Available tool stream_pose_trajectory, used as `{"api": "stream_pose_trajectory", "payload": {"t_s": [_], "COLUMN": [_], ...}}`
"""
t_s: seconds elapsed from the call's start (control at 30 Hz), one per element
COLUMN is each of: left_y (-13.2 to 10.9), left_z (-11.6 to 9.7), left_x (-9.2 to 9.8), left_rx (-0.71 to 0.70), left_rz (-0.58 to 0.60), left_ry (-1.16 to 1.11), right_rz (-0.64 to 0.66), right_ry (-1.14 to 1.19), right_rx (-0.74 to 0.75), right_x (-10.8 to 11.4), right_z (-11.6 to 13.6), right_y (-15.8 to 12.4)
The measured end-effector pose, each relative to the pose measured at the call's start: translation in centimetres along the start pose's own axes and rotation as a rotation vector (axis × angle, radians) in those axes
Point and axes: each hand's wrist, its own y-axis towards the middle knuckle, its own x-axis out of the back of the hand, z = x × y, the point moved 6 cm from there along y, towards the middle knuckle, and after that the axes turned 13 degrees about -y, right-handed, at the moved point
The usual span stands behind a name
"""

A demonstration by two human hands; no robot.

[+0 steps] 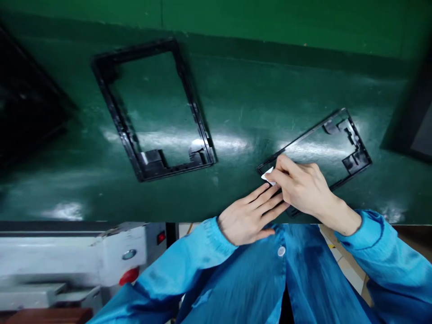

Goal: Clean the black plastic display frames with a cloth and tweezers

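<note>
My right hand (300, 184) is closed in a pinch on a small white piece (267, 175), held at the near-left corner of a black rectangular frame (354, 155) lying on the green table (243, 103). My left hand (251, 213) lies flat with fingers stretched out, its fingertips under my right hand and touching the frame's near edge. A second, larger black frame (151, 108) lies farther left on the table, apart from both hands.
A white machine housing (84, 256) with a red button (130, 275) sits below the table's front edge at lower left. Dark objects stand at the far left (27, 99) and far right (415, 121). My blue sleeves fill the foreground.
</note>
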Motion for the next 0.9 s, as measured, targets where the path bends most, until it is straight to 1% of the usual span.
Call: {"api": "stream_pose_trajectory", "payload": {"t_s": [0.17,0.3,0.43,0.53,0.67,0.73,0.77,0.83,0.9], "left_y": [0.3,0.3,0.5,0.7,0.9,0.9,0.8,0.8,0.7], "left_z": [0.4,0.2,0.3,0.3,0.2,0.2,0.2,0.2,0.3], "left_x": [-0.1,-0.2,0.0,0.3,0.5,0.5,0.5,0.4,0.3], "left_rx": [0.01,0.018,0.022,0.022,0.03,0.035,0.033,0.027,0.027], "left_rz": [-0.05,-0.061,-0.083,-0.074,-0.034,-0.026,-0.028,-0.036,-0.059], "left_ry": [0.053,0.051,0.033,0.018,-0.009,-0.027,-0.033,-0.032,-0.03], "right_rz": [-0.033,-0.085,-0.073,-0.08,-0.149,-0.167,-0.166,-0.152,-0.122], "right_ry": [0.024,-0.053,-0.083,-0.057,-0.068,-0.058,-0.042,-0.008,0.019], "right_rx": [-0.052,-0.094,-0.136,-0.225,-0.369,-0.405,-0.414,-0.405,-0.349], "right_x": [-0.2,-0.4,-0.6,-0.5,0.1,0.2,0.1,-0.2,-0.7], "right_z": [0.3,0.7,1.0,-0.2,-3.2,-4.2,-4.2,-3.4,-1.6], "right_y": [0.6,1.4,1.4,0.5,-1.0,-1.4,-1.4,-1.1,-0.5]}}
